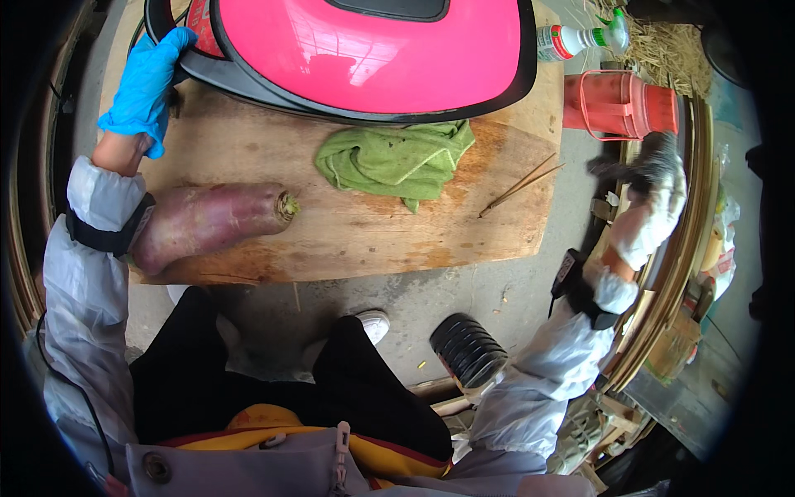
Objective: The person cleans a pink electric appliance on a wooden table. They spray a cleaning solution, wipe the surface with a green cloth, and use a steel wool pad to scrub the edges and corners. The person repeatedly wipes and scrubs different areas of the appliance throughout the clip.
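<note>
My left hand [141,84], in a blue disposable glove, grips the black handle [211,69] of a large glossy pink appliance [379,59] with a black rim. The top of that appliance runs out of view. Below my left hand a long purple radish [214,220] lies on the wooden board, its far left end touching or behind my sleeve. My right hand [652,186] wears a white work glove with dark fingers and is motion-blurred. It hangs beyond the board's right side, close to a red thermos flask [612,104]. I see nothing in it.
A crumpled green cloth [397,158] and two thin sticks [520,186] lie on the wooden board [372,242]. Behind the thermos stand a spray bottle [577,40] and straw [667,50]. A black ribbed plastic bottle [469,348] is on the concrete floor. Stacked boards [671,273] line the right.
</note>
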Available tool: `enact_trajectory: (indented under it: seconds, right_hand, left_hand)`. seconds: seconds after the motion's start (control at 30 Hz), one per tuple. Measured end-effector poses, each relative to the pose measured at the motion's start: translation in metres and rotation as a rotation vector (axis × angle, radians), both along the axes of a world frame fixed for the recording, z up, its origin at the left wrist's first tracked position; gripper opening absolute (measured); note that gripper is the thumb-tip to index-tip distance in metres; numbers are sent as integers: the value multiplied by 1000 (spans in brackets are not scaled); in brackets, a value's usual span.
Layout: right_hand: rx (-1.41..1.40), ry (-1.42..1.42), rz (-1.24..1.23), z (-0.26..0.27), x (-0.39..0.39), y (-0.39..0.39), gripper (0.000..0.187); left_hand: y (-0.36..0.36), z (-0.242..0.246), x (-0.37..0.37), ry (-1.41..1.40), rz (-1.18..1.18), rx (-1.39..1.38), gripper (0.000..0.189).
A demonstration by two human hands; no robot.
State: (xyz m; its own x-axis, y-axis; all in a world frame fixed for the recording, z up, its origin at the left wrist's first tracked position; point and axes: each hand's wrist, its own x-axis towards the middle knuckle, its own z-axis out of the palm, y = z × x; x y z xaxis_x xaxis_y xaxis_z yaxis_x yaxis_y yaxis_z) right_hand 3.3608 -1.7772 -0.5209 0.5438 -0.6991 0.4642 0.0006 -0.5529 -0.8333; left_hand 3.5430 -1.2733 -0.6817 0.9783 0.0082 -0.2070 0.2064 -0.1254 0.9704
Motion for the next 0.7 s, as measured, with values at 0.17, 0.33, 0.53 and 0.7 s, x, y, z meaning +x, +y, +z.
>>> enact_trajectory:
  seconds: [0.17, 0.33, 0.53, 0.7]
  right_hand:
    - [-847, 383, 487, -68, -2, 84, 34]
    - [-716, 386, 331, -121, 4, 116, 25]
    - [-789, 390, 346, -105, 12, 176, 14]
    - [-720, 493, 140, -103, 19, 143, 11]
  left_hand:
    - [-4, -4, 0, -38, 56, -48, 24]
    - [4, -1, 4, 44, 60, 25, 24]
    - [5, -11, 5, 18, 78, -20, 23]
    - [10, -10, 12, 114, 90, -25, 23]
